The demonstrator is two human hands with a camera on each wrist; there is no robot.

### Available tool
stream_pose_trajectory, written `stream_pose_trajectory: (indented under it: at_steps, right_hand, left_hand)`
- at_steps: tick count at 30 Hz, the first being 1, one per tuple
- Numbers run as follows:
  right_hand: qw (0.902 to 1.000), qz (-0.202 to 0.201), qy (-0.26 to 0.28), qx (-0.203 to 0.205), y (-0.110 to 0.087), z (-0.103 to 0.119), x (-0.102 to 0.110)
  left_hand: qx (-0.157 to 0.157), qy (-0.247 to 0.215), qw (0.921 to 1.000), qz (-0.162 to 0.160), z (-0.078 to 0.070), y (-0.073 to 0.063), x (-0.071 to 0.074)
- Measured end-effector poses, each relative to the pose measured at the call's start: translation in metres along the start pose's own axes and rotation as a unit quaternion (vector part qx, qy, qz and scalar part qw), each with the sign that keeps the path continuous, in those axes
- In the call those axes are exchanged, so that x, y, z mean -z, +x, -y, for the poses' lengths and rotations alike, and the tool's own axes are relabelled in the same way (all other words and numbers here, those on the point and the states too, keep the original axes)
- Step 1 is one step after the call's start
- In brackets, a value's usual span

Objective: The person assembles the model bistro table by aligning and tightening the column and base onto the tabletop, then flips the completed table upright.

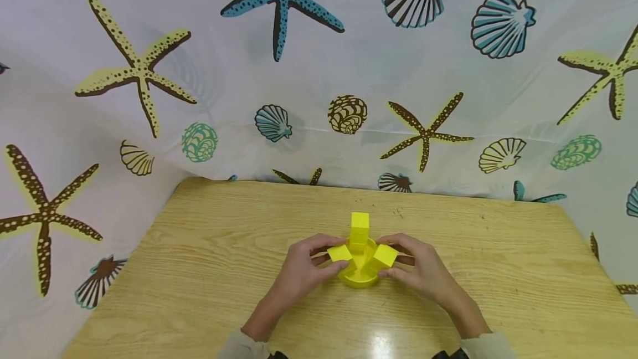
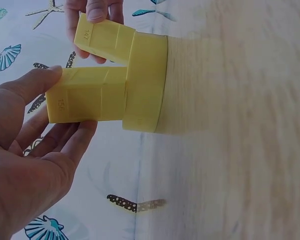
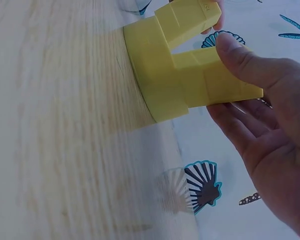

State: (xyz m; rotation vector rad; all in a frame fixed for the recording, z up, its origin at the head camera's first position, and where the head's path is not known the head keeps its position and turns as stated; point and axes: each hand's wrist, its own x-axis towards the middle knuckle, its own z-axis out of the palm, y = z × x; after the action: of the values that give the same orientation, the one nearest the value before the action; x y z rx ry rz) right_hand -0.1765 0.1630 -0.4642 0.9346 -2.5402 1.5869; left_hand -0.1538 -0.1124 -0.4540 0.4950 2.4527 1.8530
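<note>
A round yellow base sits on the table, with three yellow square-ended blocks standing up from it. My left hand pinches the left block between thumb and fingers; in the left wrist view this block bears a small raised number. On the other side, my right hand grips the right block, which leans outward. Neither hand touches the back block, which stands upright at the far side. The lower ends of the blocks meet the base; how they fit inside is partly hidden.
The wooden table spreads out on both sides of the base. Behind it and at the sides hangs a white cloth printed with starfish and shells. Both wrists wear light sleeves.
</note>
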Motion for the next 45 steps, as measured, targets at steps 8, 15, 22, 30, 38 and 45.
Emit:
stream_pose_trajectory:
  at_steps: [8,15,22,30,38,45]
  right_hand:
    - [0.9992,0.002,-0.037,0.013,-0.001,0.002,0.000]
    - [0.9984,0.005,-0.052,0.021,-0.001,0.002,0.001]
    - [0.9995,0.008,-0.030,0.003,0.001,0.003,-0.001]
    - [0.9996,-0.008,-0.018,-0.022,0.001,-0.002,-0.006]
    - [0.9963,0.016,0.004,-0.084,0.002,-0.007,-0.016]
    - [0.9934,0.031,-0.001,-0.110,0.002,-0.007,-0.022]
  left_hand:
    - [0.002,-0.011,0.9999,-0.006,-0.002,-0.001,-0.002]
    - [0.004,-0.004,0.9999,-0.012,-0.002,0.000,-0.003]
    - [-0.003,0.009,0.9999,-0.014,0.002,0.000,-0.004]
    - [-0.022,0.045,0.9985,-0.021,0.005,0.002,-0.006]
    - [0.047,0.029,0.9981,0.028,0.015,0.005,-0.011]
    - [0.065,-0.001,0.9946,0.081,0.018,0.002,-0.016]
